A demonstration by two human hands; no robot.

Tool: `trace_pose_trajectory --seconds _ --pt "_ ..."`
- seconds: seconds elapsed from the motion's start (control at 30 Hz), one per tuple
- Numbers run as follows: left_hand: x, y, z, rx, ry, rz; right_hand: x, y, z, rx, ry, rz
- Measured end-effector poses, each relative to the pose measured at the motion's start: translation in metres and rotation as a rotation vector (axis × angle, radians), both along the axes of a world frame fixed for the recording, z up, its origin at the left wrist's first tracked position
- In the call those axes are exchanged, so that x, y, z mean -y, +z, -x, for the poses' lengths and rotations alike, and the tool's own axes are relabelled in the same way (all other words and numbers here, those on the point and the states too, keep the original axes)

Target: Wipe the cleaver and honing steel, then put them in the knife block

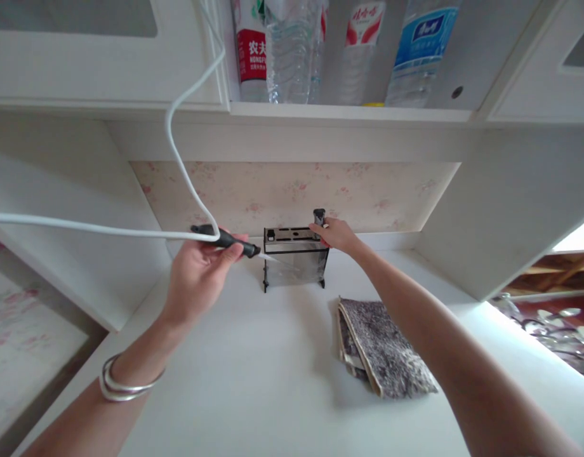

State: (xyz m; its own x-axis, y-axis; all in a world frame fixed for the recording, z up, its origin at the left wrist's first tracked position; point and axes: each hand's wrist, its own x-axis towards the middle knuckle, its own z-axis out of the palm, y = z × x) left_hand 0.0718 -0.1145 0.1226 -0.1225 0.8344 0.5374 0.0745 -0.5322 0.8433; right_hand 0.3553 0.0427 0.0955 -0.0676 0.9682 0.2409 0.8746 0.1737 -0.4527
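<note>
My left hand (199, 273) is closed around the black handle of a knife (230, 241). Its pale, thin blade points right, across the front of a knife holder (294, 266) with a slotted black top and see-through walls. At the holder's right end my right hand (337, 233) grips a dark upright handle (319, 216) that rises from the top. Whatever lies below that handle cannot be made out. The holder stands on a white surface near the back wall. A folded grey, furry cloth (387, 349) lies in front of it, left of my right forearm.
A white cable (182, 158) hangs in front, looping near my left hand. Overhead, a white shelf (349, 114) carries several plastic bottles (292, 57). White side panels (68, 203) flank the space, and flowered wallpaper (254, 190) covers the back.
</note>
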Motion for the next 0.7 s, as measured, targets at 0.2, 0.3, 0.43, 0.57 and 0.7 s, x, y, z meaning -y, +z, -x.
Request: trace_pose_trajectory --seconds 0.2,0.3,0.43,0.57,0.7 --pt "-0.049 0.035 -0.015 0.096 0.079 -0.162 0.003 -0.006 -0.002 -0.038 0.016 0.023" --pt "-0.074 0.036 -0.023 0.112 0.106 -0.157 0.006 -0.008 -0.003 -0.042 0.018 0.032" --pt "-0.096 0.036 -0.029 0.101 0.097 -0.122 0.01 -0.009 -0.005 -0.049 0.026 0.042" --pt "-0.105 0.042 -0.03 0.031 0.088 -0.128 0.011 -0.008 -0.007 -0.052 0.03 0.042" --pt "-0.106 0.052 -0.031 -0.078 0.1 -0.141 0.01 -0.011 -0.009 -0.068 0.028 0.038"
